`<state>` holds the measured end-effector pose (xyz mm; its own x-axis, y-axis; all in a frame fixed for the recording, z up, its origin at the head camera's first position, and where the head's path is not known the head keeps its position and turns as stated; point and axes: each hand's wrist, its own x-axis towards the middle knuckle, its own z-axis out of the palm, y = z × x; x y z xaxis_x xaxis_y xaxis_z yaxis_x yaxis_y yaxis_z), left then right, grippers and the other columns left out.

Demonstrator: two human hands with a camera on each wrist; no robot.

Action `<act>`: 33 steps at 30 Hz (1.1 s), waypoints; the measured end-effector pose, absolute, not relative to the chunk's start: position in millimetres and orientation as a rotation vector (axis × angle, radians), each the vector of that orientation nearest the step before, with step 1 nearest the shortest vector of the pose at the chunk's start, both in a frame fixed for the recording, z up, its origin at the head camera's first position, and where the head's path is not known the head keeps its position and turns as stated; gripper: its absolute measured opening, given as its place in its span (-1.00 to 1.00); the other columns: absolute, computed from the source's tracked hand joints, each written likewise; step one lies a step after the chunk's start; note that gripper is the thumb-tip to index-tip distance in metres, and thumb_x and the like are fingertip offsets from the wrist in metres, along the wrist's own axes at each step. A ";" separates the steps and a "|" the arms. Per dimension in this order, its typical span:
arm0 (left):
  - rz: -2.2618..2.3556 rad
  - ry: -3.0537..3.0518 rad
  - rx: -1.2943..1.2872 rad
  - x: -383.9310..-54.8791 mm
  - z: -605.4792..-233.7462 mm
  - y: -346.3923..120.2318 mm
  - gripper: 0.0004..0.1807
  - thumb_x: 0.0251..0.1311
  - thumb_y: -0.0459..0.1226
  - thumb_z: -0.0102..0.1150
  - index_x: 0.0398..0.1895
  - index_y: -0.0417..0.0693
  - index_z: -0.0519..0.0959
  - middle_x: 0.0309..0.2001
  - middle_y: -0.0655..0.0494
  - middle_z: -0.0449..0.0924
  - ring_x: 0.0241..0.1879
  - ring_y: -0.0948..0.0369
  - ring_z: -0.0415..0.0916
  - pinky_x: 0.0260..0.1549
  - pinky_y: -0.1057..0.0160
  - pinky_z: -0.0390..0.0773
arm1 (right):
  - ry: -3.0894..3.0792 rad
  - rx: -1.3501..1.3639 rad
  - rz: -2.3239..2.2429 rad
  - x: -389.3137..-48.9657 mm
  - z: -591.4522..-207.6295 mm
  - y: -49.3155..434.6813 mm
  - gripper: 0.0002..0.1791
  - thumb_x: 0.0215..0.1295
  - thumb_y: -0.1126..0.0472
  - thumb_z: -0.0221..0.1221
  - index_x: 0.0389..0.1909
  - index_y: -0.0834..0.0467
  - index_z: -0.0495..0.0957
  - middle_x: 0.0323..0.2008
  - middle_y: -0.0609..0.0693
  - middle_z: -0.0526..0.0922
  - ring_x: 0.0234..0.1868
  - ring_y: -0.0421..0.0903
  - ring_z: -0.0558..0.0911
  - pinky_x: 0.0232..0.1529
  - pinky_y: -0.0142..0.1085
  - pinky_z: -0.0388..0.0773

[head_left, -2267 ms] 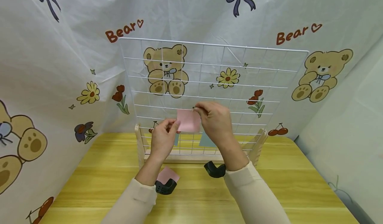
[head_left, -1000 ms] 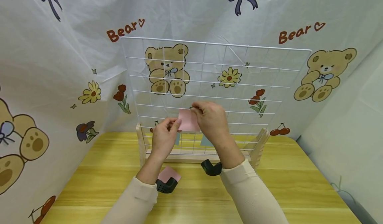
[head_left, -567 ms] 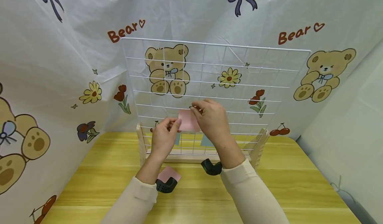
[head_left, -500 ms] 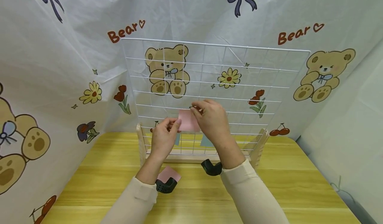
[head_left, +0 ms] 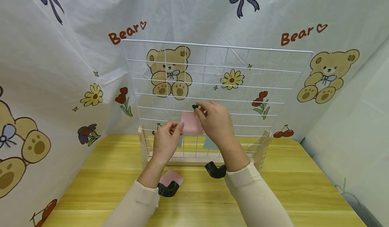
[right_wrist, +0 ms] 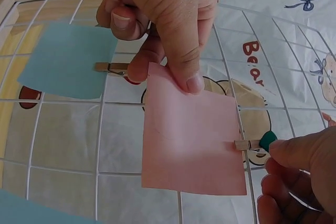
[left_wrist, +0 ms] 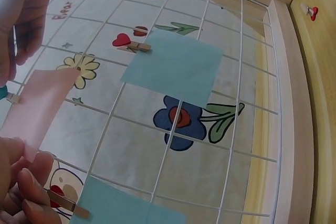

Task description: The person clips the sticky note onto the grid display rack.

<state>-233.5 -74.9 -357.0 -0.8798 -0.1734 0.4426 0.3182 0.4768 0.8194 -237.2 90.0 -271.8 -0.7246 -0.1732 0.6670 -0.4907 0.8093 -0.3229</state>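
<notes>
My left hand pinches the lower left part of a pink sticky note held against a white wire grid. A small wooden clothespin with a green heart sits at the note's edge, around note and wire. My right hand is at the heart end, its thumb touching the heart in the right wrist view and other fingers curled below. Part of that grip is hidden. Two blue sticky notes hang lower on the grid, each with a red-heart clothespin.
The grid stands upright in a wooden base on a wood-grain table. Another pink sticky note lies in front, partly behind the left wrist camera. A bear-print cloth hangs behind. A red-heart clothespin lies on the table.
The green heart, mostly covered by my right fingertips before, now shows at their left side. My left hand keeps its pinch on the pink sticky note in nearly the same place.
</notes>
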 end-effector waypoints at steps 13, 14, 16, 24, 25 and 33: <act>-1.388 -2.277 -0.118 -231.3 -358.2 -75.5 -0.67 0.46 0.04 0.15 -0.24 0.03 0.73 -0.44 0.12 0.68 -0.61 0.22 0.41 -0.63 0.29 0.34 | -2.265 0.518 0.709 -237.6 -274.7 95.9 -0.79 0.37 0.23 0.31 -0.03 0.12 0.76 -0.25 0.04 0.78 -0.30 -0.02 0.71 -0.34 -0.19 0.65; -1.386 -2.279 -0.118 -231.2 -358.3 -75.6 -0.67 0.46 0.04 0.15 -0.24 0.03 0.73 -0.44 0.12 0.68 -0.61 0.22 0.40 -0.63 0.29 0.34 | -2.257 0.521 0.721 -237.4 -275.0 96.5 -0.79 0.36 0.23 0.31 -0.03 0.13 0.76 -0.26 0.05 0.78 -0.31 -0.02 0.70 -0.34 -0.19 0.65; -1.377 -2.282 -0.121 -231.1 -358.7 -75.8 -0.67 0.45 0.04 0.15 -0.24 0.03 0.73 -0.43 0.12 0.68 -0.61 0.23 0.41 -0.62 0.28 0.35 | -2.245 0.521 0.742 -237.4 -275.9 97.7 -0.79 0.36 0.24 0.31 -0.04 0.14 0.76 -0.27 0.05 0.78 -0.32 -0.01 0.70 -0.35 -0.18 0.65; -1.336 -2.306 -0.128 -230.7 -361.5 -77.3 -0.65 0.44 0.07 0.14 -0.21 0.03 0.72 -0.41 0.10 0.69 -0.61 0.24 0.42 -0.62 0.27 0.40 | -2.226 0.524 0.771 -237.0 -280.9 101.9 -0.82 0.37 0.23 0.31 -0.08 0.17 0.76 -0.27 0.07 0.78 -0.33 -0.01 0.70 -0.36 -0.19 0.66; -1.332 -2.306 -0.131 -230.7 -361.8 -77.5 -0.63 0.44 0.08 0.14 -0.21 0.02 0.72 -0.41 0.10 0.69 -0.60 0.24 0.42 -0.62 0.27 0.40 | -2.224 0.526 0.769 -237.0 -281.5 102.3 -0.83 0.37 0.24 0.31 -0.09 0.18 0.76 -0.27 0.07 0.78 -0.33 -0.01 0.70 -0.36 -0.18 0.66; -1.333 -2.295 -0.102 -229.0 -361.6 -78.2 -0.63 0.44 0.10 0.14 -0.13 0.04 0.68 -0.46 0.13 0.66 -0.64 0.25 0.43 -0.66 0.26 0.39 | -2.229 0.530 0.774 -237.4 -284.5 104.1 -0.85 0.38 0.24 0.30 -0.12 0.19 0.76 -0.28 0.07 0.77 -0.33 -0.02 0.69 -0.38 -0.19 0.66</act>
<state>-229.0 -78.2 -361.6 -0.8815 -0.1719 0.4399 0.2969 0.5227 0.7992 -237.4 104.1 -284.5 -0.6653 -0.1414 0.7330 -0.5653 0.7367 -0.3710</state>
